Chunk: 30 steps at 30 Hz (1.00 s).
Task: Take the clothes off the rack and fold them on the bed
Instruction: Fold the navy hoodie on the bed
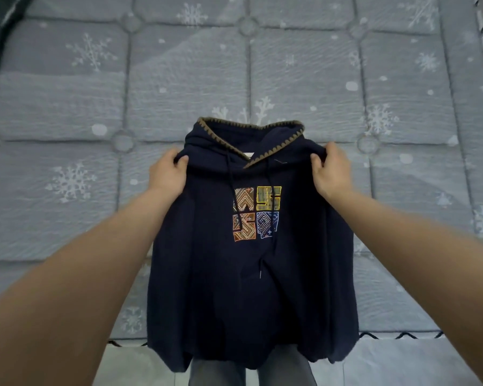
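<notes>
We look down on a bare quilted mattress [179, 79], grey-blue with white snowflakes and zigzag-stitched edging. A dark garment [0, 26], blurred, lies across its far left corner. Pale floor tiles [402, 363] run beneath.

A home bedroom: a quilted grey bed [179, 79] mattress printed with snowflakes fills the view, tiled floor [388, 366] at its near edge.

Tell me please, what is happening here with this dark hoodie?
A person holds a navy hoodie up by its shoulders over the bed. The left hand pinches one shoulder and the right hand pinches the other. The embroidered front faces the camera and the hem hangs past the bed's edge. It is not yet folded.
</notes>
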### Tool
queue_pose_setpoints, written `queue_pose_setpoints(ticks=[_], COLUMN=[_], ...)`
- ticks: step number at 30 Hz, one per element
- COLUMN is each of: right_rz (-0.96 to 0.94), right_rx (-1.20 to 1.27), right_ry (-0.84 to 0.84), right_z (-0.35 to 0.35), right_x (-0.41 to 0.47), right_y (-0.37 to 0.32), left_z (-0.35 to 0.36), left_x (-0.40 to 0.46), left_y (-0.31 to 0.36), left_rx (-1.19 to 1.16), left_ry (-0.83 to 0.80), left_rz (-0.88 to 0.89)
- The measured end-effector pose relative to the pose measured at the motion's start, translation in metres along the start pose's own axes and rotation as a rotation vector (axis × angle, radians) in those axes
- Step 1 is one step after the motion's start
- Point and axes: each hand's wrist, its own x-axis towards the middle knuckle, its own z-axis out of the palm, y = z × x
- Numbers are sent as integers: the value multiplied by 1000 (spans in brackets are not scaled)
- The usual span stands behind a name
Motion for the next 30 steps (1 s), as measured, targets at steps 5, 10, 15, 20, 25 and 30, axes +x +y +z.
queue_pose_setpoints(ticks=[5, 10, 15, 20, 25, 30], right_rz=[39, 80, 51, 148, 89, 16], right_rx=[7, 18, 48, 280, 270, 267], right_ry=[5, -48, 7, 27, 54, 53], right_z=[37, 68, 87, 86, 74, 65], right_x=[15, 27, 28, 58, 93, 122], right_y=[15, 35, 47, 46, 28, 12], left_z=[25, 53, 73, 78, 68, 59], left_x=[17, 34, 43, 63, 97, 121], left_y=[-24, -49, -64, -51, -27, -19], left_rx=[-44, -86, -80, -272, -355, -264], left_ry=[-23, 8, 106, 170, 201, 236], left_rz=[-2, -59, -55, -75, -54, 47])
